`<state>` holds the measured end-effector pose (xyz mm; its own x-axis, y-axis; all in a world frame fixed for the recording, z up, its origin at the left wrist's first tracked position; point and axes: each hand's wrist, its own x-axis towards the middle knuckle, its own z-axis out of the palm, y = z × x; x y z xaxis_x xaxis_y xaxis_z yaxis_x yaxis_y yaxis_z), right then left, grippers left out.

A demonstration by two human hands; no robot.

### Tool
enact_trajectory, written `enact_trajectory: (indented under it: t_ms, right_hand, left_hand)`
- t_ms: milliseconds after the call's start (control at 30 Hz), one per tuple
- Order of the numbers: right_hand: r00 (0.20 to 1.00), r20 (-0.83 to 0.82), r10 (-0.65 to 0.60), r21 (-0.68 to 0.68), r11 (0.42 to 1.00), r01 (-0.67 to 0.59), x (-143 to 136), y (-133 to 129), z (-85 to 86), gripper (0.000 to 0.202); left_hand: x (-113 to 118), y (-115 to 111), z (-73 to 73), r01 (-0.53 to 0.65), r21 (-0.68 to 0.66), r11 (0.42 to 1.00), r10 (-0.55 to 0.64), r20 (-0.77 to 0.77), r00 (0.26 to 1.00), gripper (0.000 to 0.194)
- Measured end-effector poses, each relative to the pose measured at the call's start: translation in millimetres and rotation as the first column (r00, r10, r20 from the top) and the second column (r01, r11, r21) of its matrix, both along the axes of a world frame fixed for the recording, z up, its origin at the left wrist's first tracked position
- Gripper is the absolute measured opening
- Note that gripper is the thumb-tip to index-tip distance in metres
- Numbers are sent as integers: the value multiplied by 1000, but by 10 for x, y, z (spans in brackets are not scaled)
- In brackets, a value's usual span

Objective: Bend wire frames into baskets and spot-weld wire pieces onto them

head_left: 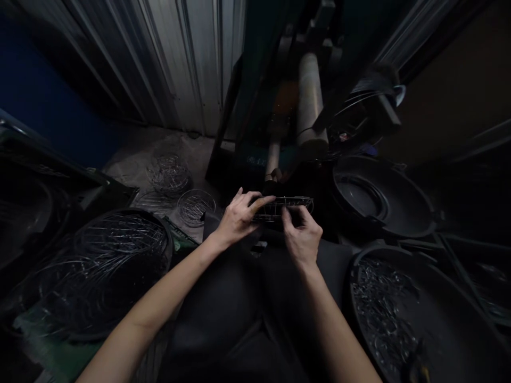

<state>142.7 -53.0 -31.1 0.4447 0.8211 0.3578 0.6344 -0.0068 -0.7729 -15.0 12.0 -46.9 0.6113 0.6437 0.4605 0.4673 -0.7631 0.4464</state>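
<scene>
A shallow round wire basket [275, 208] is held level in front of the machine, above my dark-clad lap. My left hand [240, 215] grips its left end, with fingers over the upper rim. At the basket's near side, toward the right, my right hand [302, 232] is closed in a pinch. Its thumb and fingertips touch the wires, and whatever lies between them is hidden. Just beyond the basket, a narrow metal rod [273, 154] of the machine points down toward it.
A thick metal cylinder [310, 101] juts from the machine. On my right are a black tub of small metal pieces [383, 303] and another black tub [411, 205]. To the left stand a tub of bent wires [123, 234] and stacked wire baskets [170, 173] on the floor.
</scene>
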Motion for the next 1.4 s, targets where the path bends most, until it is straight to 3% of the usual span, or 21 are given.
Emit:
enact_trajectory:
  t_ms: [367,767,1000,1200,1400]
  right_hand:
    - [999,48,2,58,998,-5,36,214,-10,18]
    - [998,53,28,23,999,-30,57,393,-1,22]
    - [999,1,47,35,998,-47,46,391,-15,22]
    - [986,-160,36,10,999,-35,25,375,-44,26]
    - [999,-33,20,36,999,-19,31,360,-28,23]
  left_hand:
    - [82,193,-22,-16,32,999,13,78,997,58]
    - [111,358,-40,-29,-2,1000,29,92,995,58]
    - [68,383,-50,-38,74,997,37,18,999,60]
    - [72,392,-55,-25,68,997,21,54,998,53]
    - [56,416,-80,10,25,1000,-13,87,996,59]
